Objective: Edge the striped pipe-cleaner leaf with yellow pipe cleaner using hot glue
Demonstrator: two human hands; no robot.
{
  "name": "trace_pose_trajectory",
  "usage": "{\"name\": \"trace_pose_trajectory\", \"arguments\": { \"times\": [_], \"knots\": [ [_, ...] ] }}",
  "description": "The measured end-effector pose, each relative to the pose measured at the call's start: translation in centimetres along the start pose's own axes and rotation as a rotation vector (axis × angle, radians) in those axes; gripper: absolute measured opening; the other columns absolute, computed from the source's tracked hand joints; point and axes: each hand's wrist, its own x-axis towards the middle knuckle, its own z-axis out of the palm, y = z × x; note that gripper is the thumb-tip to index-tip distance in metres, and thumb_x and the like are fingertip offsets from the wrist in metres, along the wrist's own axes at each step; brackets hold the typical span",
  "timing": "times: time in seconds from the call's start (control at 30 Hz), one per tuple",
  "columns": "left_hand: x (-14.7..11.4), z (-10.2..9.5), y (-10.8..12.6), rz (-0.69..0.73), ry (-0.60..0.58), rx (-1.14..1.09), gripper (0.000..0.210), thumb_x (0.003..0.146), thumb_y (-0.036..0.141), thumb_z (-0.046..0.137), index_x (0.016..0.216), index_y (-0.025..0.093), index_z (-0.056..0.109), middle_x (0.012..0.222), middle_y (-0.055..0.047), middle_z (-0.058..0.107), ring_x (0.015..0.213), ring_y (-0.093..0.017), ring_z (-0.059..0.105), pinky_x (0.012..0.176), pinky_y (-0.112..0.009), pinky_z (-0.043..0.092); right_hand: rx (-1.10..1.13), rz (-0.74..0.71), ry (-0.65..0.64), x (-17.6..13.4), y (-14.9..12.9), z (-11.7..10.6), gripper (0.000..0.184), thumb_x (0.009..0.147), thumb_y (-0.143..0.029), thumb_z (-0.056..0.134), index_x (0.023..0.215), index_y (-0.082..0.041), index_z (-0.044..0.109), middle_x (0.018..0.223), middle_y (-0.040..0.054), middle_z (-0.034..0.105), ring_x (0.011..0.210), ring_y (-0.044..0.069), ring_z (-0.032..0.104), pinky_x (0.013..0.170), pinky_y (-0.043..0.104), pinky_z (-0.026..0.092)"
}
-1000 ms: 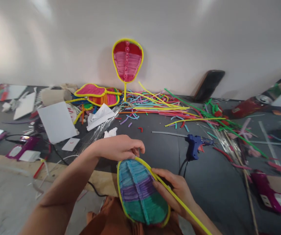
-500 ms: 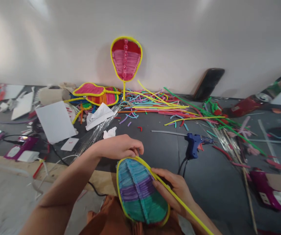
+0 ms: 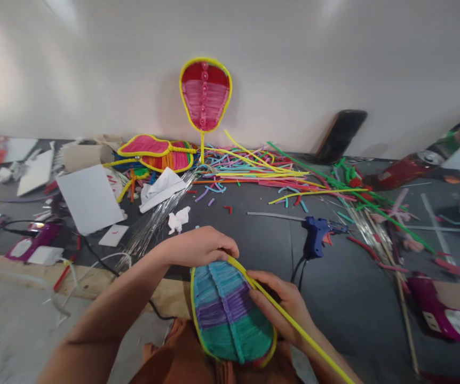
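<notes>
A rounded panel [image 3: 230, 314] wrapped in blue, purple and green pipe cleaners is held over my lap, with a raised rib down its middle. A yellow pipe cleaner [image 3: 294, 320] runs along its rim, and a long loose end trails over my right forearm. My left hand [image 3: 204, 246] closes on the panel's top edge, its fingertips pressed on the yellow strand. Lower on the right edge, my right hand [image 3: 280, 301] pinches the same strand against the rim, thumb and fingers together. Part of the rim is hidden beneath both hands.
A blue glue gun [image 3: 316, 237] with a glue stick lies right of centre. Behind are loose pipe cleaners [image 3: 258, 168] and a pink panel on a stem [image 3: 206, 96] against the wall. A phone [image 3: 342, 136] leans there; a red can [image 3: 408, 170] lies right. White card [image 3: 89, 200] is left.
My left hand has come down and slightly right onto the top rim, fingers now pressing the yellow strand. My right hand has stayed nearly in place.
</notes>
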Motion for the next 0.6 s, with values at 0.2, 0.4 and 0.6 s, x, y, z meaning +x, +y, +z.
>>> {"name": "trace_pose_trajectory", "arguments": {
  "times": [0.2, 0.4, 0.6],
  "knots": [
    [-0.31, 0.13, -0.02, 0.016, 0.001, 0.004, 0.022, 0.087, 0.02, 0.058, 0.108, 0.021, 0.063, 0.105, -0.001, 0.071, 0.096, -0.017, 0.065, 0.08, -0.021, 0.043, 0.013, 0.034, 0.035, 0.1, 0.09, 0.2, 0.025, 0.088, -0.03, 0.058, 0.11, -0.021, 0.067, 0.102, 0.0049, 0.074, 0.09, 0.019, 0.07, 0.077, 0.025, 0.057],
    [-0.22, 0.57, -0.04, -0.019, 0.024, 0.032, 0.02, 0.09, 0.016, 0.05, 0.102, 0.02, 0.066, 0.102, -0.002, 0.072, 0.094, -0.017, 0.066, 0.08, -0.021, 0.043, 0.008, 0.016, 0.07, 0.27, 0.11, 0.17, 0.027, 0.089, -0.034, 0.057, 0.11, -0.022, 0.068, 0.102, 0.0059, 0.075, 0.09, 0.019, 0.071, 0.078, 0.027, 0.058],
    [-0.35, 0.6, -0.19, -0.015, 0.036, 0.011, 0.02, 0.091, 0.02, 0.048, 0.099, 0.021, 0.067, 0.1, -0.002, 0.073, 0.092, -0.016, 0.066, 0.08, -0.021, 0.044, -0.078, -0.097, 0.032, -0.21, 0.66, -0.06, 0.031, 0.091, -0.033, 0.055, 0.117, -0.023, 0.066, 0.109, 0.0079, 0.073, 0.096, 0.021, 0.07, 0.085, 0.031, 0.057]
  ]
}}
